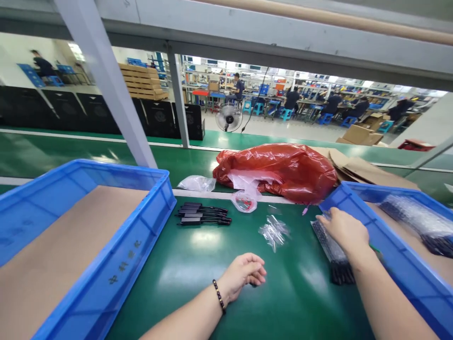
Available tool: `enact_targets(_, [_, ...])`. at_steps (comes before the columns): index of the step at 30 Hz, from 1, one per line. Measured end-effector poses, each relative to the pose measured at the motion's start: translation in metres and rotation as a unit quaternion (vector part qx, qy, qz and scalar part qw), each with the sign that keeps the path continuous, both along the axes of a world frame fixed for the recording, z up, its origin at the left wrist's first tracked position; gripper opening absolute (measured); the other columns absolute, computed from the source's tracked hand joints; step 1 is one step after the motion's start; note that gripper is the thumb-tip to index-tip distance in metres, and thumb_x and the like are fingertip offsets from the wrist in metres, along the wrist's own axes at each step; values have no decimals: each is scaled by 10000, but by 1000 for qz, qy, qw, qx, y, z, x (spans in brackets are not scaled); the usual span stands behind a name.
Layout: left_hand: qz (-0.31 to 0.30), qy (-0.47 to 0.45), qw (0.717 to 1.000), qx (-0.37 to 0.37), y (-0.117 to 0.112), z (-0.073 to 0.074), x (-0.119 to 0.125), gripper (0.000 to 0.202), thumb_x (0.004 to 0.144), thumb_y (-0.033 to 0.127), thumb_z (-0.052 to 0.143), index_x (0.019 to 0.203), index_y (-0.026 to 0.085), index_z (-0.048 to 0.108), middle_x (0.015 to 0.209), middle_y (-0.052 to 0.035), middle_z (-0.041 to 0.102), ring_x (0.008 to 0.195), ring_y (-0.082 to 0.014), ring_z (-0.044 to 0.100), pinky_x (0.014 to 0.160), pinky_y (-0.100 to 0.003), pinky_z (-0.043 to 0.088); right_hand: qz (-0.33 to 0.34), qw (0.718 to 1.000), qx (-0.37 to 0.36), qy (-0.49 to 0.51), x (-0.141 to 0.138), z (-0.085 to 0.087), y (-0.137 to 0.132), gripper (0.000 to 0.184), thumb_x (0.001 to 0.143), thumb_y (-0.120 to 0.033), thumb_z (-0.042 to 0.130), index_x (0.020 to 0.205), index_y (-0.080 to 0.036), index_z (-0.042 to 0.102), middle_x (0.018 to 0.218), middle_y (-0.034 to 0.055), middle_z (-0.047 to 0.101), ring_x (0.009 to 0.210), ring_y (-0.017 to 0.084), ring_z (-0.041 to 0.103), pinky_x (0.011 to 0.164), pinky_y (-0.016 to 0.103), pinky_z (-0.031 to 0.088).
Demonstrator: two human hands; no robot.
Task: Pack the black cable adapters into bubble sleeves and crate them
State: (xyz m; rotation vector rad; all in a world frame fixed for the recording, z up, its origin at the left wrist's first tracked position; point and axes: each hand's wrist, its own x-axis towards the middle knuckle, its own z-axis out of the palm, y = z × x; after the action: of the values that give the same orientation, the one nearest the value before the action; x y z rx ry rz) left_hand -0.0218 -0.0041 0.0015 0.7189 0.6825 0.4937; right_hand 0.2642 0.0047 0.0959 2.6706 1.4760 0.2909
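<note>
One blue tray (141, 236) with a brown sheet (71, 236) across its bottom stands well to the left of the fingers (253, 259) of the left hand (243, 273). Several black cabled units (198, 215) lie side by side on the green surface (198, 269), beyond those fingers and to their left, with a clear plastic bag (197, 183) farther off. The left fingers curl loosely together above the surface; it is unclear whether they hold the small dark thing (253, 284) showing below them. Farther from them lie a small clear pouch (244, 201) with red pieces and a large red bag (283, 170). Clear plastic sleeves (274, 231) lie between the two hands' fingers. The right hand (345, 231) bends its fingers over the far end of a bubble-wrapped bundle (329, 243), whether pinching it being unclear; just right of them, a second blue tray (406, 264) holds another wrapped bundle (417, 219)
</note>
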Motion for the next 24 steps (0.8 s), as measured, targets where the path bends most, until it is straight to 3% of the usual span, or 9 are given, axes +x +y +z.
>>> enact_targets(4, [-28,3,1000,2,0,-3,0,284,557,360,677,693,139,563,577,-4,585,454,-84,521,445,-211,327,203,977,59,3,-81,3,34,242,817,-363,446,827,-186,611,859,75,638,742,193,603,606,270,404])
enact_targets(8, [-86,21,996,28,0,-5,-2,265,555,386,676,593,144,574,538,-3,563,414,-73,474,401,-212,254,401,913,-31,64,-183,-14,67,217,842,-278,412,858,-216,619,866,47,614,757,166,598,617,247,399])
enact_targets(11, [-143,23,989,41,0,-4,-5,282,544,425,687,569,159,594,530,2,557,420,-77,454,413,-225,250,458,883,-78,73,-240,-34,87,195,826,-242,434,885,-198,614,899,64,599,741,175,606,594,253,400])
enact_targets(13, [-177,19,983,43,-1,-3,-6,307,523,459,698,555,171,600,521,6,551,429,-81,443,421,-231,248,466,877,-85,77,-261,-45,97,188,814,-219,446,875,-170,618,910,87,596,734,185,612,587,258,401])
enact_targets(16, [-200,14,978,50,-2,-2,-6,326,511,488,698,538,178,599,511,7,546,431,-85,439,419,-233,243,474,872,-92,84,-271,-51,103,186,801,-185,444,815,-144,625,897,105,603,711,188,615,577,260,393])
enact_targets(18, [-178,16,983,47,-1,-4,-4,312,529,468,689,533,172,594,504,4,545,422,-85,447,410,-230,251,481,867,-90,89,-264,-45,97,180,796,-192,445,790,-156,620,877,90,615,709,182,611,573,252,381])
enact_targets(21, [-42,30,998,27,3,-7,1,268,559,403,663,534,153,570,488,0,538,400,-86,457,390,-222,260,482,864,-72,126,-234,-26,78,172,796,-225,445,728,-186,599,752,41,627,675,157,584,562,234,355])
enact_targets(24, [138,7,990,18,9,-6,1,229,601,353,628,673,145,565,586,-6,580,458,-86,501,415,-207,299,435,866,-38,242,-193,-13,49,203,796,-278,446,644,-196,552,585,-5,572,558,127,514,523,224,330])
